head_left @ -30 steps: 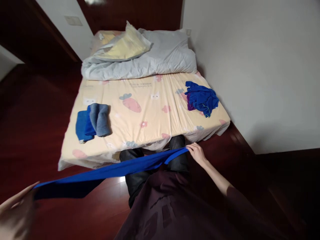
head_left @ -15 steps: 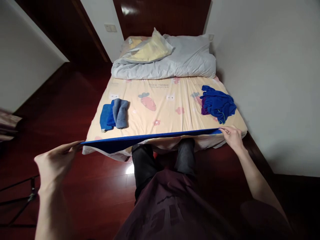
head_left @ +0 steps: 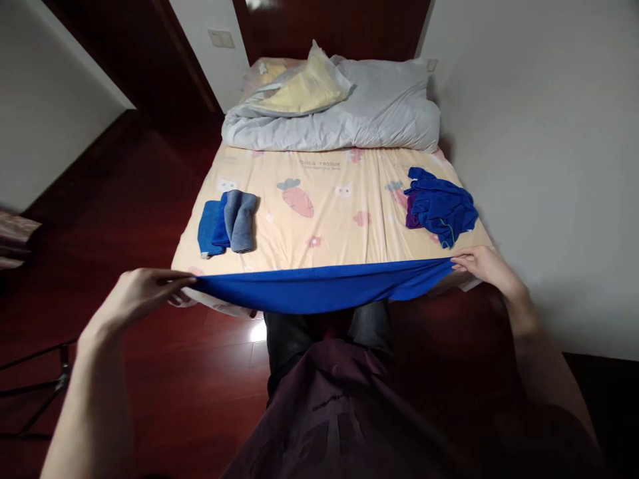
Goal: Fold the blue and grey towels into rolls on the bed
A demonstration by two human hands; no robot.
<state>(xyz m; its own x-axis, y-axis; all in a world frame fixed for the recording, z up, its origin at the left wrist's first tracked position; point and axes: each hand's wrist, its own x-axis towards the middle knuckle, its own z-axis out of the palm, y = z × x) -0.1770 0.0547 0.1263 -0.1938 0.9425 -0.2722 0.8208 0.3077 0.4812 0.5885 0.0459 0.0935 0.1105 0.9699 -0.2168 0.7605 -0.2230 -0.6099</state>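
A blue towel (head_left: 319, 289) is stretched between my hands at the near edge of the bed (head_left: 344, 233), its upper hem almost straight. My left hand (head_left: 144, 293) pinches its left corner. The right corner is pinched between the fingers and thumb of my right hand (head_left: 482, 266). Beyond my left hand lie rolled or folded towels (head_left: 239, 223), blue and grey, on the patterned sheet. A crumpled heap of blue cloths (head_left: 442, 206), with a purple one partly under it, lies beyond my right hand.
A grey-white quilt (head_left: 389, 110) is bunched at the head of the bed, a yellow pillow in a translucent bag (head_left: 314, 86) on top. Black stand legs (head_left: 62, 379) are on the floor at the left. A wall (head_left: 544, 166) runs along the right side.
The towel has tilted so its broad face now shows, hanging down in front of my legs. My left hand has moved right and slightly up; my right hand has shifted slightly right.
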